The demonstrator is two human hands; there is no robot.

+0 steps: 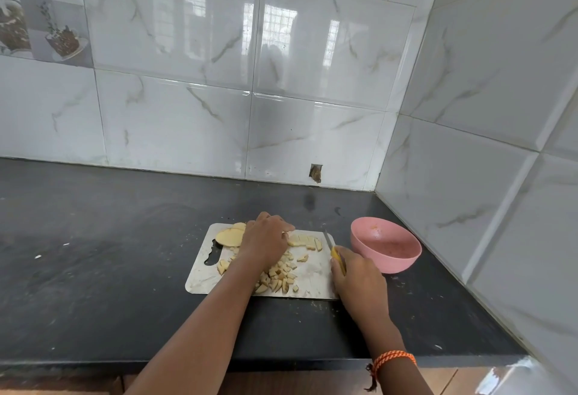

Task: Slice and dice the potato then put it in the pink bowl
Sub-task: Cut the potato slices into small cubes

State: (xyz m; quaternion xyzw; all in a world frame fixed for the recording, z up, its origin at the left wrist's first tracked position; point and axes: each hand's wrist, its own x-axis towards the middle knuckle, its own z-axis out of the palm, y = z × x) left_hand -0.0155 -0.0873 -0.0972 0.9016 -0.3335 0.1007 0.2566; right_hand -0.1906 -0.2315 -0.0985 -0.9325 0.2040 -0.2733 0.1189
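Pale diced potato [281, 276] lies piled left of the empty pink bowl [386, 246].

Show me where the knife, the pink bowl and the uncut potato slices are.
knife [328, 240], head view, on the blade above the right hand.
pink bowl [403, 261], head view, on its outer wall.
uncut potato slices [230, 236], head view, on the top slice's face.
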